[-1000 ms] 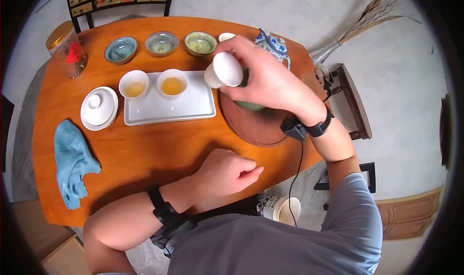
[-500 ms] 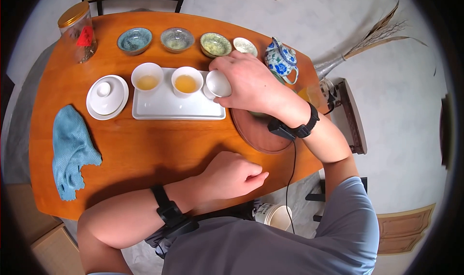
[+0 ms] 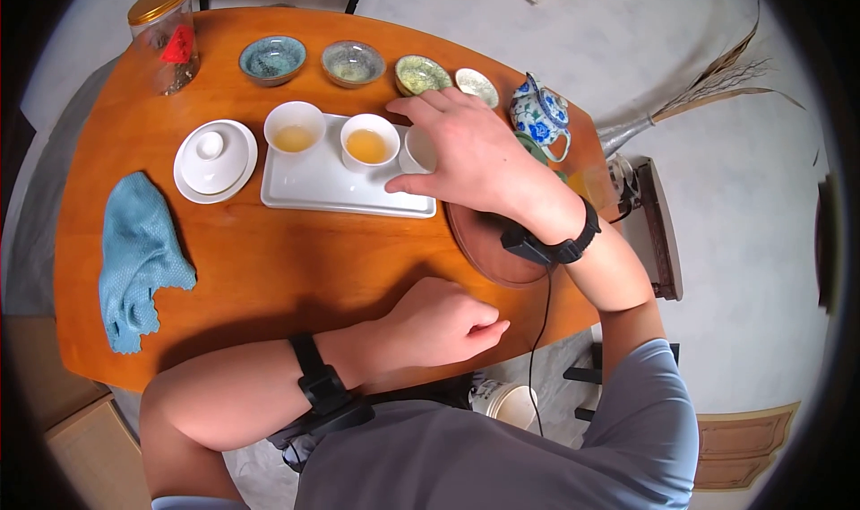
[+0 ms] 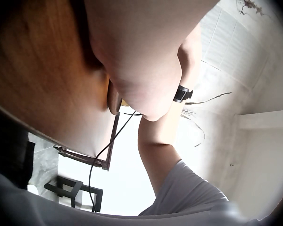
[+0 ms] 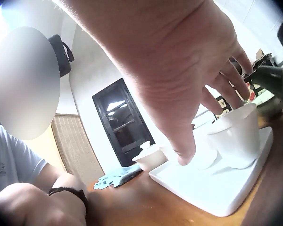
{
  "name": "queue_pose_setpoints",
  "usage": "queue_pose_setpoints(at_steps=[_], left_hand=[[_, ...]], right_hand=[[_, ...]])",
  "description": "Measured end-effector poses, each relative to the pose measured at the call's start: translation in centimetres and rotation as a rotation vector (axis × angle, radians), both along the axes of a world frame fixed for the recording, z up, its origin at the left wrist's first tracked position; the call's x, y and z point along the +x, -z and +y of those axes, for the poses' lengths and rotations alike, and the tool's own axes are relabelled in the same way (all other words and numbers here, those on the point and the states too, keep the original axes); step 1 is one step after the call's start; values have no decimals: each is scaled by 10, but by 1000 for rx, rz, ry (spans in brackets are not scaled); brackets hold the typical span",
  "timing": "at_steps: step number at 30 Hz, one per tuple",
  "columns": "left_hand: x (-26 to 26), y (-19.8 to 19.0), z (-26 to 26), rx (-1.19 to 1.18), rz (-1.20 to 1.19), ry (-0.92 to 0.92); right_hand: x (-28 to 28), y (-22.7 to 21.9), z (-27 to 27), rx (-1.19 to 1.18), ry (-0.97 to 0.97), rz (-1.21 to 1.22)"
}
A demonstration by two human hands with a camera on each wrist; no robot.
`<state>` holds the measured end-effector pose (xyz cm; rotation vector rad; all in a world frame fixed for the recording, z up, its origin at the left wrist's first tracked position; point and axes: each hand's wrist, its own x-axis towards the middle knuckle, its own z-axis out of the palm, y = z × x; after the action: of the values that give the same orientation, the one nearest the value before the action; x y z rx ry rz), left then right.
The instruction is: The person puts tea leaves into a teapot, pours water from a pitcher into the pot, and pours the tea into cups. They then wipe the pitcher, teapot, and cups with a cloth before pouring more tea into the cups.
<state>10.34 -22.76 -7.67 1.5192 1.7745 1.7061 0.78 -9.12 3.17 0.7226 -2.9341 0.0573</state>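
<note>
The right hand's thumb is spread wide from its fingers, leaving a broad gap; it grips nothing. The right hand (image 3: 479,151) hovers over the tray's right end, around the far side of the 3rd white cup (image 3: 417,150); I cannot tell if they touch. That cup stands upright on the white tray (image 3: 349,197), near its right edge. 2 more white cups (image 3: 368,142), holding amber liquid, stand to its left. The left hand (image 3: 439,324) is curled into a loose fist near the table's near edge, holding nothing visible. A stretch of table (image 3: 296,268) lies between it and the tray. Outward: a round board (image 3: 497,252) right, 4 bowls (image 3: 354,64) and a teapot (image 3: 540,120) beyond, a lidded bowl (image 3: 215,165) and blue cloth (image 3: 143,250) left.
</note>
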Motion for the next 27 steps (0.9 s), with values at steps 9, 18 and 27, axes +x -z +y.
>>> queue_pose_setpoints(at_steps=[9,18,27], left_hand=[[1,3,2,2,0,5],[1,2,1,-6,-7,2],[1,2,3,-27,33,6]], right_hand=[[-19,15,-18,-48,-18,-69],[-9,-16,-14,-480,124,-218],[21,-51,66,-850,205,-221]])
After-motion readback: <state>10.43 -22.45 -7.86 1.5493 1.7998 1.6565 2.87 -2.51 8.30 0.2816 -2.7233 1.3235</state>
